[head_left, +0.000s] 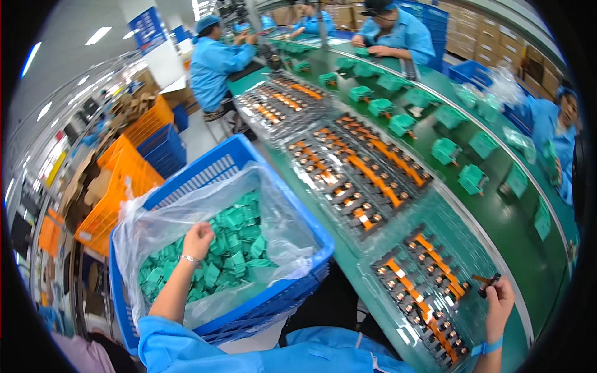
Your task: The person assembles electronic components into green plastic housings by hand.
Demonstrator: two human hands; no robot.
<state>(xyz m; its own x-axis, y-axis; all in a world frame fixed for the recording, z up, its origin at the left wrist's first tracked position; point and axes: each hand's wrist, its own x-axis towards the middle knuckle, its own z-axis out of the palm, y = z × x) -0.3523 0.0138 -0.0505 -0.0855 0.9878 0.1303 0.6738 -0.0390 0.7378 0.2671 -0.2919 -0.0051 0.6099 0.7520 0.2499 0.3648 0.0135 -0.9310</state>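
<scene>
My left hand (199, 240) is over a heap of small green plastic pieces (233, 255) with its fingers curled together. Whether a piece is between those fingertips I cannot make out. The pieces fill a clear plastic liner (134, 230) inside a blue crate (324, 252) at my left. Toward the lower right, my right hand (501, 302) grips a small black part with an orange-brown strip (487, 283). Close to that hand lies a clear tray (385, 298) holding rows of similar black and orange parts (444, 266).
More filled trays (354, 177) stretch away along the green bench. Past them runs a green conveyor belt (429, 177) carrying several green assemblies (472, 179). Co-workers in blue sit at the far end (214, 68) and across the belt (398, 37). Orange crates (118, 193) stand on the left.
</scene>
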